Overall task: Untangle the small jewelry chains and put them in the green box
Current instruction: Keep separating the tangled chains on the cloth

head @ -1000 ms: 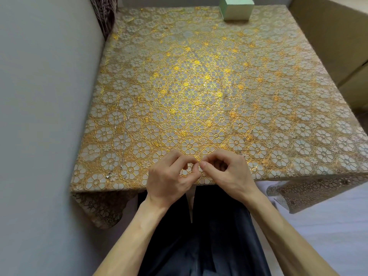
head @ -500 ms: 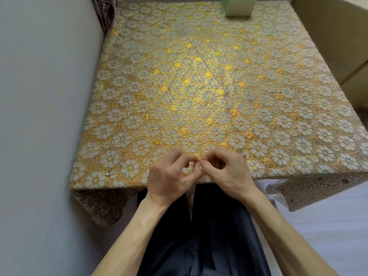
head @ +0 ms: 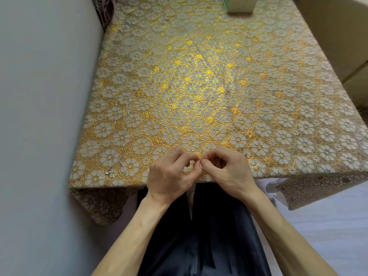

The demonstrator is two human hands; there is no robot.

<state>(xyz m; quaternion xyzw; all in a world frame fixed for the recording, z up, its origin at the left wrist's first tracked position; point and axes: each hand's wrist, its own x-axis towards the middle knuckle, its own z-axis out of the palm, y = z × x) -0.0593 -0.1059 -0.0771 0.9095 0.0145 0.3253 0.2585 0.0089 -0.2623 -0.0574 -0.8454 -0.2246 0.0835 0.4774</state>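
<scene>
The step in hand seems to be the untangling itself: both hands work at the near edge of the table (head: 278,108), and nothing is on its way to the box (head: 241,5), which stands at the table's far edge and is partly cut by the frame. The left hand (head: 171,173) and the right hand (head: 229,170) meet tip to tip. In each, thumb and forefinger are pressed together in a fine pinch, and the other fingers are curled in. What they pinch is too small to see clearly; I judge it is a knot of chain. 1 thin silver chain (head: 124,132) lies stretched out near the table's left edge, well apart from the hands. Some small bits (head: 246,153) lie near the table's near edge, just beside the right hand; whether they join the knot, I cannot tell. The next move probably calls for a gentle pull apart, so the links loosen and do not tighten, and later a carry across the table to the box.
</scene>
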